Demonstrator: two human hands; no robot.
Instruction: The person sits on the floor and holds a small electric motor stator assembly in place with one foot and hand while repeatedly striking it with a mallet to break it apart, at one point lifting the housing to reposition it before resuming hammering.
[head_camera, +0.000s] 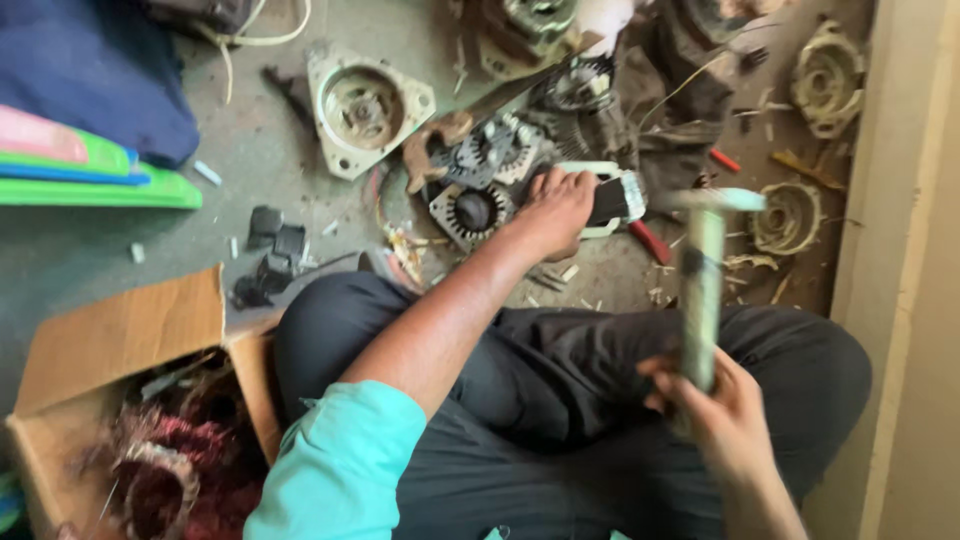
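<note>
- While I sit cross-legged on the grey concrete floor (270, 160), my left hand (555, 205) reaches forward with its fingers curled down over a black block-shaped part in a white frame (612, 198), pinning it to the floor.
- My right hand (715, 405) is closed around the pale wooden handle of a hammer (703, 290), which stands upright above my knee, its blurred head level with the white frame and just to the right of it.
- Just left of the held part lies a round black toothed motor core (472, 212), with more dark metal pieces crowded behind it.
- Farther left sits a triangular grey metal motor housing (362, 108).
- At my left knee stands an open brown cardboard box (120, 340) holding reddish copper wire coils (190, 455).
- Near the right wall lie round cream-coloured plastic rings (828, 75).
- Folded blue cloth (95, 70) lies at the far left, over green flat plastic sheets (95, 188).
</note>
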